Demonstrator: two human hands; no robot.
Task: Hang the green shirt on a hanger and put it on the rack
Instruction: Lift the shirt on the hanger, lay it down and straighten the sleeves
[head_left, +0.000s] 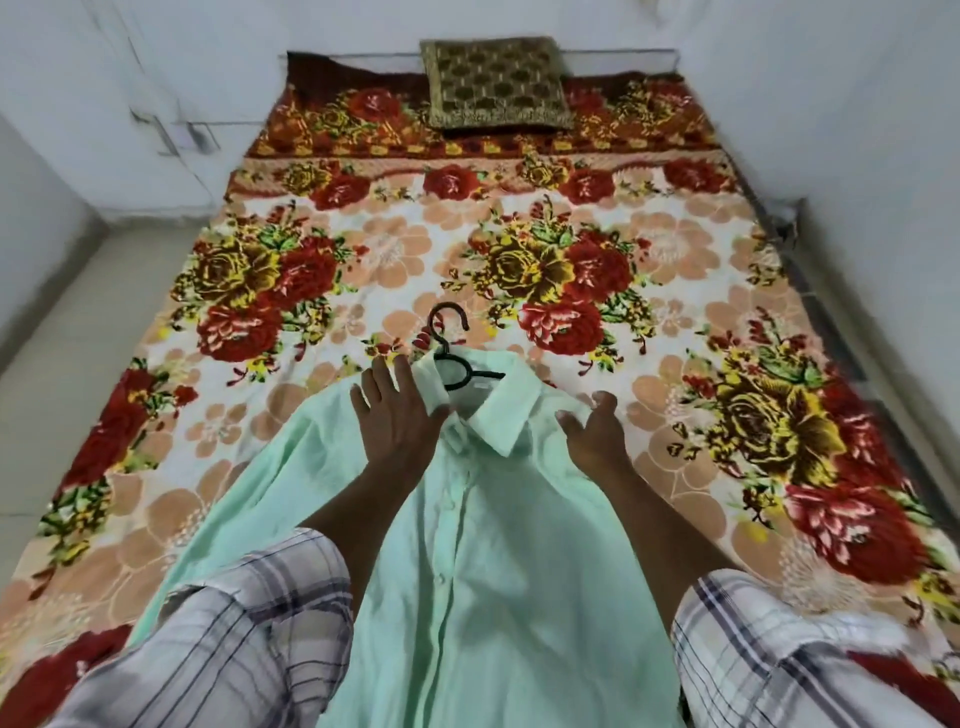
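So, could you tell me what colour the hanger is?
Black; the hanger shows best in the head view.

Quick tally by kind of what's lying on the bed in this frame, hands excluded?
Green shirt: 1
Black hanger: 1
Patterned cushion: 1
Floral blanket: 1
Total: 4

Left hand (397, 410) flat, fingers spread — right hand (592, 428) loosely curled, palm down.
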